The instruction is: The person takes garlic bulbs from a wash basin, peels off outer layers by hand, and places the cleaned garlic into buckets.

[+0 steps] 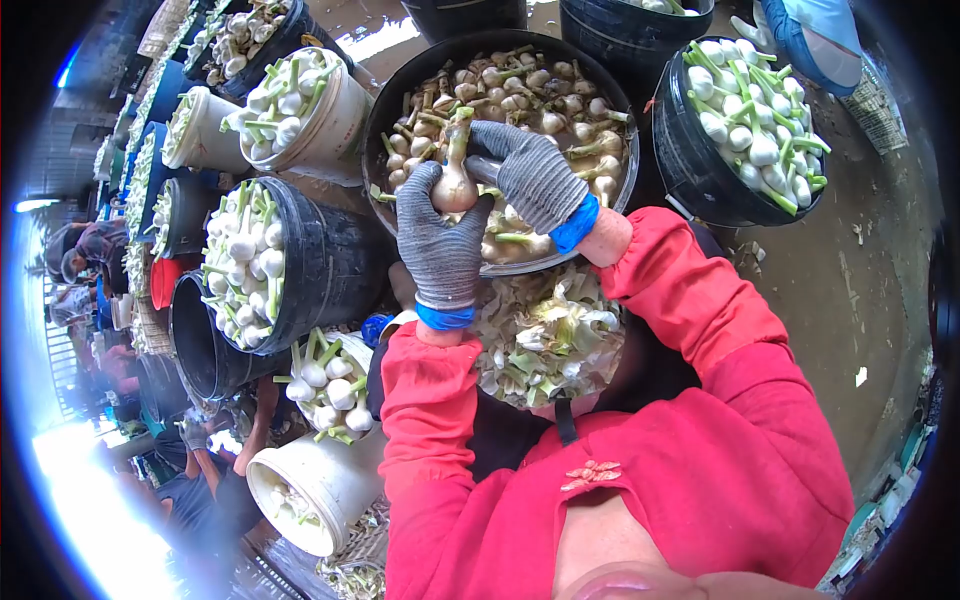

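Observation:
A garlic bulb [456, 188] with brownish skin and a short green stem stands upright in my left hand [445, 250]. That hand wears a grey knit glove, its fingers wrapped round the lower part of the bulb. My right hand [540, 180], gloved the same way, is closed beside the stem; what its fingers hold, if anything, is hidden. Beneath both hands is a wide black tub [628, 130] of brownish water with many unpeeled garlic bulbs [510, 85]. Peeled-off garlic skins [545, 335] are heaped below the tub, close to my body.
Black buckets [335, 255] and a white bucket [325, 140] of white garlic stand at left. Another black bucket [680, 150] of garlic is at right, near a person's blue-clothed leg [815, 40]. A tipped white bucket [345, 490] lies lower left. Other people work far left.

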Available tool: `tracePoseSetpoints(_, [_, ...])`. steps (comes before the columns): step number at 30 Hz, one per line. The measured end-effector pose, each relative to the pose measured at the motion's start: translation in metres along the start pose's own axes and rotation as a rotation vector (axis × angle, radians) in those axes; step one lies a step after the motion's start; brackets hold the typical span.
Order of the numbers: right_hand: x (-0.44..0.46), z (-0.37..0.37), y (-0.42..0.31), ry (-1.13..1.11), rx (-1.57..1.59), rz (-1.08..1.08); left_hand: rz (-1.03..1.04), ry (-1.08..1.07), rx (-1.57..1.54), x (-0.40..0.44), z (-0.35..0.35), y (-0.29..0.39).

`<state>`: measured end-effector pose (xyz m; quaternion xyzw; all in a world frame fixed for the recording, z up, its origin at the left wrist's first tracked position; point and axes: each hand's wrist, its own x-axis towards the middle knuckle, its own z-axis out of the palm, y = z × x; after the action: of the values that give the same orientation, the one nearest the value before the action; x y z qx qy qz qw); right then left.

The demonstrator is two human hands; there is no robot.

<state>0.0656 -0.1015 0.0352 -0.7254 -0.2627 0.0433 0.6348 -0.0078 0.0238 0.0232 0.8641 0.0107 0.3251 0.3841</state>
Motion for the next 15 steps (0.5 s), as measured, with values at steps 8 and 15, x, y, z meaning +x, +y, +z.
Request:
tracePoseSetpoints(8, [0.004, 0.016, 0.026, 0.094, -0.021, 0.146, 0.14, -0.036, 0.131, -0.002, 0.006, -0.001])
tracePoseSetpoints(15, [0.007, -0.001, 0.014, -0.052, 0.056, -0.082, -0.329, -0.148, -0.487, 0.01, -0.009, -0.004])
